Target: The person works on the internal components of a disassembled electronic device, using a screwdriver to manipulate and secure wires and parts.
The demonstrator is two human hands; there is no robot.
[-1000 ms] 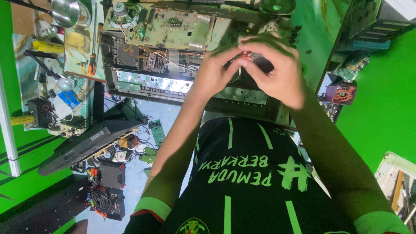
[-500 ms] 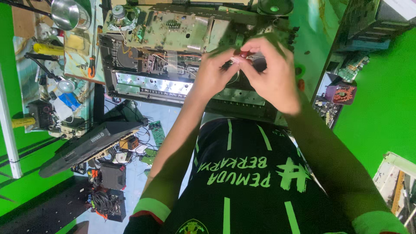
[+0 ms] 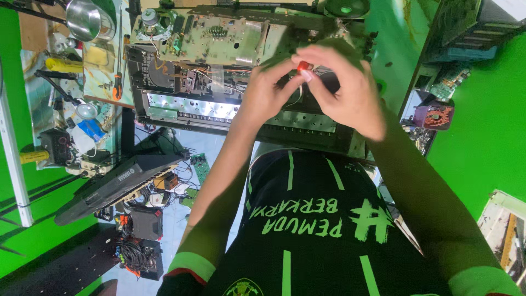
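Both of my hands meet above an opened electronic chassis (image 3: 186, 107) with a green circuit board (image 3: 219, 38) exposed on top. My right hand (image 3: 348, 90) pinches a small red part (image 3: 304, 67) between thumb and forefinger. My left hand (image 3: 266, 90) touches the same red part from the left, its fingers closed around it. A thin pale wire runs down from the part behind my fingers. The chassis's right half is hidden by my hands.
A workbench at the left holds a steel bowl (image 3: 82, 19), an orange-handled screwdriver (image 3: 116, 82), a magnifier lamp (image 3: 85, 109) and small tools. A black keyboard (image 3: 109, 186) leans below it. Loose boards and a purple part (image 3: 433, 116) lie at right.
Both hands have risen slightly and shifted a little left over the chassis; the red part is now plainly visible between the fingertips.
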